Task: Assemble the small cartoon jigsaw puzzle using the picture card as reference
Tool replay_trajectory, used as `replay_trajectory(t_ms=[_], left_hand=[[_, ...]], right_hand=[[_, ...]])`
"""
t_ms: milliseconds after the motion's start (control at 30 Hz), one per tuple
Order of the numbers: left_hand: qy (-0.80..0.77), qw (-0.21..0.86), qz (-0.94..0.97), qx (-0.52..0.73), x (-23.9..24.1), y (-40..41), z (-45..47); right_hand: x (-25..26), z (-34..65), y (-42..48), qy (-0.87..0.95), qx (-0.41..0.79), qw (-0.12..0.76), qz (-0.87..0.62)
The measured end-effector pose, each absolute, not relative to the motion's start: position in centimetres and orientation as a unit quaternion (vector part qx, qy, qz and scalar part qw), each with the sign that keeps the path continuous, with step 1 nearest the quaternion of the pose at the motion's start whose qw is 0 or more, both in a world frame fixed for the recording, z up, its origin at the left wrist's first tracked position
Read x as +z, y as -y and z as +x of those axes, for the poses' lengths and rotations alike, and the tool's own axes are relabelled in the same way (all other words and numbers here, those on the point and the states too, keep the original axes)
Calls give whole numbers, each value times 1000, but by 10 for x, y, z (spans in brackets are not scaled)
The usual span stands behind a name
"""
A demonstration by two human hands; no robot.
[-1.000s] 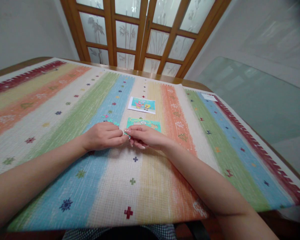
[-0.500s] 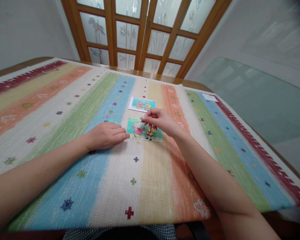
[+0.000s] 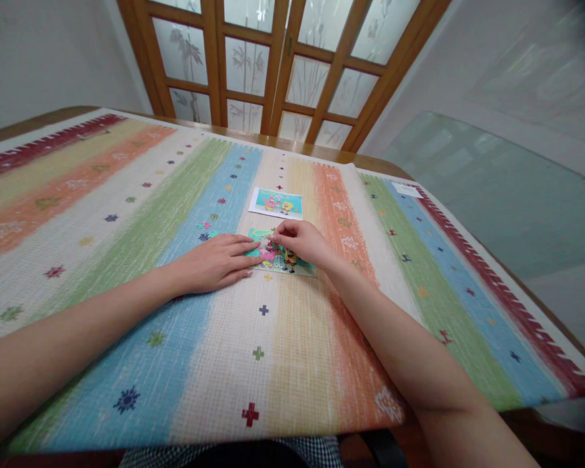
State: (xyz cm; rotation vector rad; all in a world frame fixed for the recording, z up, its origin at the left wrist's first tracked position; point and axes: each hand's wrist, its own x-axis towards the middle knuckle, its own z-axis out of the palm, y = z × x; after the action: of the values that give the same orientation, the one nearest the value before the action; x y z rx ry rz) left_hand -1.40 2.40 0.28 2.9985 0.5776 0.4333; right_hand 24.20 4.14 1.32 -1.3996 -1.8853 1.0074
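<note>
A small jigsaw puzzle (image 3: 303,266) with a pink and a yellow cartoon figure on turquoise lies flat on the tablecloth in the head view. My left hand (image 3: 217,261) rests palm down at its left edge, fingers stretched out and their tips on the pink figure. Over the puzzle's upper middle, my right hand (image 3: 299,239) pinches a small puzzle piece, mostly hidden by the thumb and finger. A pale gap shows in the picture beside those fingertips. Just beyond the puzzle lies a white-edged picture card (image 3: 276,203) bearing the same scene.
Loose puzzle pieces (image 3: 207,227) lie behind my left hand, partly covered by it. The striped tablecloth (image 3: 234,364) spreads over the table. A white label (image 3: 407,189) sits at the far right. Wooden doors with glass panes (image 3: 246,65) stand behind the table.
My left hand has slid right onto the puzzle, and its fingers have straightened. My right hand has moved slightly down and left, its fingertips lower over the puzzle.
</note>
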Motion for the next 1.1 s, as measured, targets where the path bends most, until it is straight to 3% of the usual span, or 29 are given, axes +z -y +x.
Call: replay_trajectory(t_ms=[600,833,1100], left_hand=[[-185,24,974,126,4,-25,-13],[-183,19,975,124,5,-25,-13],[-198,20,974,105,4,-25,-14]], right_hand=[[10,222,-27,719,311,261,-564],[15,232,-36,700,268,329,-574],[9,240,-42,695,295,282,-592]])
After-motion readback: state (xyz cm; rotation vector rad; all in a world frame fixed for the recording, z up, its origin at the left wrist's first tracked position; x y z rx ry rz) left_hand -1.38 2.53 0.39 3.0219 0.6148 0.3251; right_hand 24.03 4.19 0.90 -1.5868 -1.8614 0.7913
